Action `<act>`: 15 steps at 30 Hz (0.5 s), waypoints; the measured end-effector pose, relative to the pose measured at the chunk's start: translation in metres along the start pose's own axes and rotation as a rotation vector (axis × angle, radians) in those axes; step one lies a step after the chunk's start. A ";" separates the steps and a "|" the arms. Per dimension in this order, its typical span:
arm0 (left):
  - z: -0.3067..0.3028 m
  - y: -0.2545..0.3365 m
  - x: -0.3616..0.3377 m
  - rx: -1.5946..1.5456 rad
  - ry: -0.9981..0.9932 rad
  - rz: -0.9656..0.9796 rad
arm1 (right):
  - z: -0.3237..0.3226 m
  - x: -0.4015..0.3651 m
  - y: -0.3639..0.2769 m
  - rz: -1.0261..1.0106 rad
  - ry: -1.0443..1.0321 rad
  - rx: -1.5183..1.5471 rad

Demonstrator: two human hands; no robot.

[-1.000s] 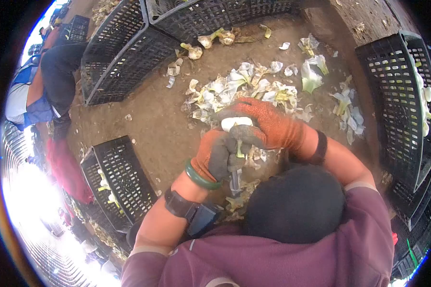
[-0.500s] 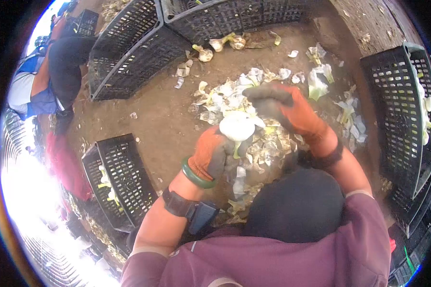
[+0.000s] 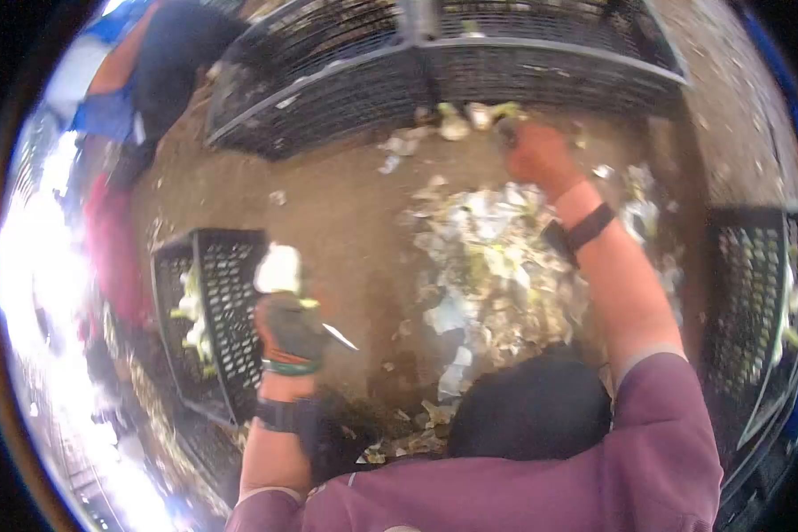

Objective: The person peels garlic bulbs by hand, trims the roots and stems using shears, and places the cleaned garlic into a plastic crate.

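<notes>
A peeled white garlic bulb (image 3: pixel 278 269) is held in my left hand (image 3: pixel 289 330), which wears an orange and grey glove, beside the left crate. From this hand a thin, shiny blade (image 3: pixel 340 337) sticks out to the right. My right hand (image 3: pixel 534 155), gloved alike, reaches far forward to the unpeeled garlic bulbs (image 3: pixel 453 122) lying at the foot of the back crates. Its fingertips are at the rightmost bulb (image 3: pixel 505 113), but blur hides whether they grip it. Below that hand lies a heap of garlic skins (image 3: pixel 492 257).
Black plastic crates (image 3: pixel 328 102) line the back. A left crate (image 3: pixel 230 310) and a right crate (image 3: pixel 745 310) hold white garlic bulbs with green stems. Another person (image 3: pixel 173 75) is at the upper left. Loose skins are scattered over the dirt floor (image 3: pixel 355 222).
My left hand has carried the white garlic bulb left to the left crate. My right hand has moved forward from over the skins to the unpeeled bulbs. The camera view has shifted.
</notes>
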State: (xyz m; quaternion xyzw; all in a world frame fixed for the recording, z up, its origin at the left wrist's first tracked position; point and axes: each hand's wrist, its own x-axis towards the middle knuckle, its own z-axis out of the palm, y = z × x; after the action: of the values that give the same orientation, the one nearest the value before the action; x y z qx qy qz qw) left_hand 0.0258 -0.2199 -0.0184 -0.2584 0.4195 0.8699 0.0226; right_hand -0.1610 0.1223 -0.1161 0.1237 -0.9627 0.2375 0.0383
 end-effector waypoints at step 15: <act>-0.053 -0.052 0.015 0.347 0.203 -0.405 | 0.096 0.061 0.006 0.416 -0.032 0.973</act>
State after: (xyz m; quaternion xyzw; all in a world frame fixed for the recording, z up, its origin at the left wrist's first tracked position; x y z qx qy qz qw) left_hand 0.0494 -0.2282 -0.0901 -0.4148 0.5022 0.7326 0.1977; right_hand -0.2225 0.0689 -0.1957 -0.0629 -0.7457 0.6577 -0.0862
